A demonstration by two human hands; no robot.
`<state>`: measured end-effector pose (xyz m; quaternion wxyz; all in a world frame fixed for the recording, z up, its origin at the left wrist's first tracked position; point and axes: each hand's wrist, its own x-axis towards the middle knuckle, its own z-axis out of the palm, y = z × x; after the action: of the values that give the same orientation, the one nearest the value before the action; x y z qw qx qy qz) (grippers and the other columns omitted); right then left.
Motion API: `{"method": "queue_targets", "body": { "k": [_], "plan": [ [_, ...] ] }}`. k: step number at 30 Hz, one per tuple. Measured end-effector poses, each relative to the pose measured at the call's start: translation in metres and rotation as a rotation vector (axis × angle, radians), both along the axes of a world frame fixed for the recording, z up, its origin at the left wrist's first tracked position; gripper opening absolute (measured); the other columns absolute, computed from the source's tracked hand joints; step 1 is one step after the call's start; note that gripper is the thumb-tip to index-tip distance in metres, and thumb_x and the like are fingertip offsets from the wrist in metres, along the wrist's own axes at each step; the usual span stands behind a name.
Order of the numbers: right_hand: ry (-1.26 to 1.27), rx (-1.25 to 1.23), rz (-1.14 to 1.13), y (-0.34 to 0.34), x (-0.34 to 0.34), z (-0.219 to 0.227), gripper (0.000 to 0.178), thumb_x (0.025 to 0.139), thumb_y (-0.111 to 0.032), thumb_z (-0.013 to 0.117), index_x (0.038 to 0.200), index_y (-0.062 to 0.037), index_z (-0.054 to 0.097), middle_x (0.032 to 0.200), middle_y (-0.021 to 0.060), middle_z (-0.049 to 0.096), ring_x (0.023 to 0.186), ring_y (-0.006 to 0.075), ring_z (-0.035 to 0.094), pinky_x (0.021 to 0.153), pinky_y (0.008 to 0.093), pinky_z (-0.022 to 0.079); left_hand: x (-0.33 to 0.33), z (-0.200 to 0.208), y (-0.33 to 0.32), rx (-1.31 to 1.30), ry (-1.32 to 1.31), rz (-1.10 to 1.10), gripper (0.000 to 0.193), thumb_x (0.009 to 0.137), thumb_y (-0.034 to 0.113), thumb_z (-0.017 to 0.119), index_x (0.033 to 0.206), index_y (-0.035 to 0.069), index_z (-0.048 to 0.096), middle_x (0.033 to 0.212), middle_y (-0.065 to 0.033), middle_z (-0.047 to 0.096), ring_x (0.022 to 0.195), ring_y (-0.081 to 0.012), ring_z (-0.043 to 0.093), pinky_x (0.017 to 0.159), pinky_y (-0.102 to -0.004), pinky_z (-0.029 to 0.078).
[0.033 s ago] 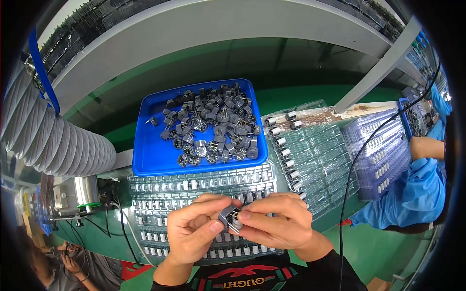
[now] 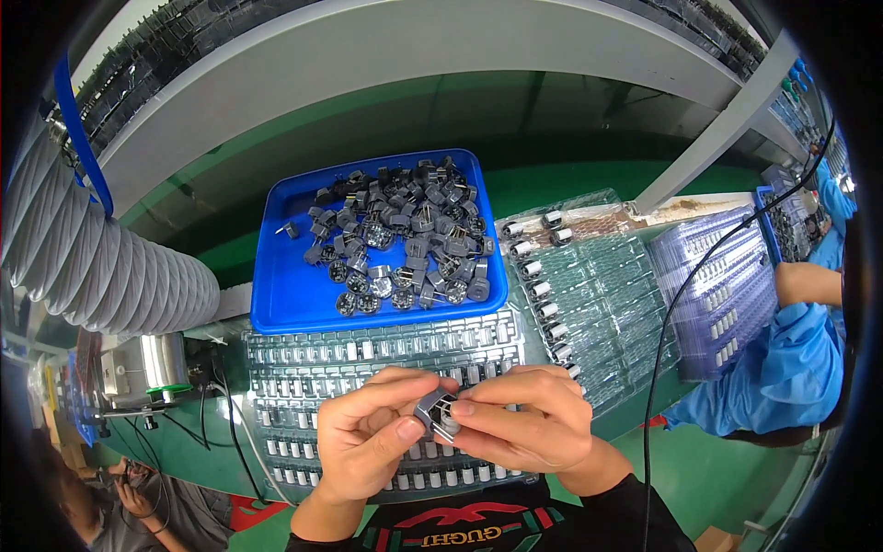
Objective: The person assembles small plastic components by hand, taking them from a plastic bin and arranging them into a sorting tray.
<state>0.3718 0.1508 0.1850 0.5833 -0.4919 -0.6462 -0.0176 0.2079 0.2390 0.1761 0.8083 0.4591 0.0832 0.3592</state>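
Head view: left hand (image 2: 368, 442) and right hand (image 2: 524, 428) meeting low centre, fingers curled in, both pinching one small grey component (image 2: 436, 413) between thumbs and fingertips. Held just above clear plastic tray (image 2: 303, 368) of slotted parts. Blue tray (image 2: 276, 294) behind, heaped with like grey pieces (loose pile). Ribbed grey hose (image 2: 101, 258) at left. Co-worker's blue sleeve (image 2: 782, 368) far right.

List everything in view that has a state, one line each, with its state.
Left hand: gripping the small grey part.
Right hand: pinching the same part.
Blue tray: holds a pile of grey parts.
Clear blister tray: many pockets filled.
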Motion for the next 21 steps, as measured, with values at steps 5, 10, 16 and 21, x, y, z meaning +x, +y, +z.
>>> {"method": "queue_targets", "body": {
  "k": [5,10,16,21],
  "plan": [
    [-0.052,0.01,-0.033,-0.001,0.0,0.0,0.035,0.067,-0.007,0.085,0.1,-0.0024,0.074,0.091,0.0065,0.068,0.06,0.012,0.062,0.05,0.0217,0.048,0.0,-0.001,0.001,0.0,-0.008,-0.001,0.032,0.091,-0.004,0.057,0.121,-0.013,0.057,0.121,-0.0294,0.056,0.111,-0.0356,0.06,0.086,-0.0395,0.058],
    [-0.064,-0.019,-0.039,-0.003,0.001,0.002,0.034,0.065,-0.011,0.087,0.096,-0.0047,0.075,0.09,0.0056,0.068,0.061,0.0121,0.063,0.052,0.0225,0.049,0.002,0.01,-0.006,-0.019,0.171,0.092,0.037,0.084,0.015,0.069,0.116,-0.005,0.065,0.105,-0.0244,0.064,0.101,-0.0329,0.063,0.09,-0.0414,0.05],
    [-0.054,0.012,-0.005,-0.004,0.002,0.0,0.035,0.069,-0.009,0.085,0.102,-0.0028,0.074,0.095,0.0076,0.068,0.06,0.0117,0.062,0.05,0.0212,0.048,-0.001,0.002,0.001,-0.014,-0.015,-0.031,0.032,0.09,-0.006,0.058,0.12,-0.014,0.058,0.12,-0.0284,0.056,0.113,-0.0364,0.06,0.093,-0.0422,0.055],
    [-0.051,0.012,-0.007,-0.005,0.0,0.001,0.036,0.069,-0.01,0.085,0.102,-0.0026,0.074,0.096,0.0083,0.069,0.062,0.0122,0.063,0.05,0.0217,0.049,-0.001,0.003,0.0,0.027,-0.025,-0.015,0.033,0.089,-0.006,0.059,0.121,-0.015,0.057,0.12,-0.0283,0.057,0.108,-0.033,0.063,0.09,-0.0395,0.055]
  ]
}}
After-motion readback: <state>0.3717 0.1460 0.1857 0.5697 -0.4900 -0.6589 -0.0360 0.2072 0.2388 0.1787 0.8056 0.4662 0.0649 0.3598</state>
